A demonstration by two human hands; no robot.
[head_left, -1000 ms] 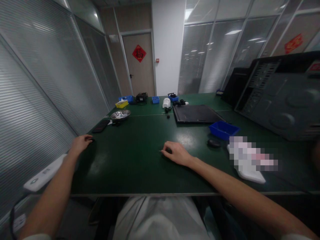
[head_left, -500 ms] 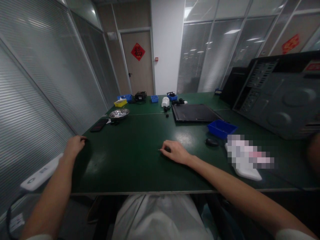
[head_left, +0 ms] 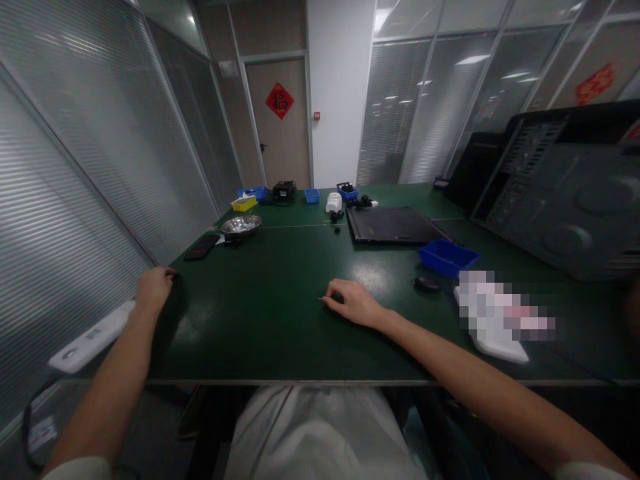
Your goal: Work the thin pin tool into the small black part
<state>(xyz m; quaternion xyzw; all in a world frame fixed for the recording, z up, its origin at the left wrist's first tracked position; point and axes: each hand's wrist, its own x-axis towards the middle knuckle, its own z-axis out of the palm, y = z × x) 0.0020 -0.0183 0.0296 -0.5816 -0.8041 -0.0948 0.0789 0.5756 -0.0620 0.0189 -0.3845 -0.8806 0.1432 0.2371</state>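
1. The right hand [head_left: 353, 301] is over the middle of the green surface [head_left: 250, 320], its thumb and fingers closed around a small dark item [head_left: 339, 297]. A thin, pale tip [head_left: 320, 298] sticks out past the fingertips, pointing to the person's left; whether it touches the surface cannot be told.

2. The left hand [head_left: 156, 288] is well apart from the right, at the left edge of the surface, fingers bent and reaching forward. Something dark may lie under the fingertips, but whether they grip it cannot be told. A white power strip [head_left: 93, 339] lies beside that forearm.

3. As a judgement, the moment looks like a steady hold: one item is pinched in the right hand, with nothing else touching its tip. Any move of it would call for a firm pinch and a light wrist, with the tip in plain sight; bringing the hands together would need the left to come inward.

4. Beyond the left hand are a dark phone-like slab [head_left: 201, 248] and a shiny metal bowl [head_left: 236, 233].

5. To the right of the right hand sit a black mouse [head_left: 427, 285], a blue tray [head_left: 444, 268] and a white object [head_left: 497, 350], partly pixelated. A flat black panel [head_left: 397, 227] lies behind the tray.
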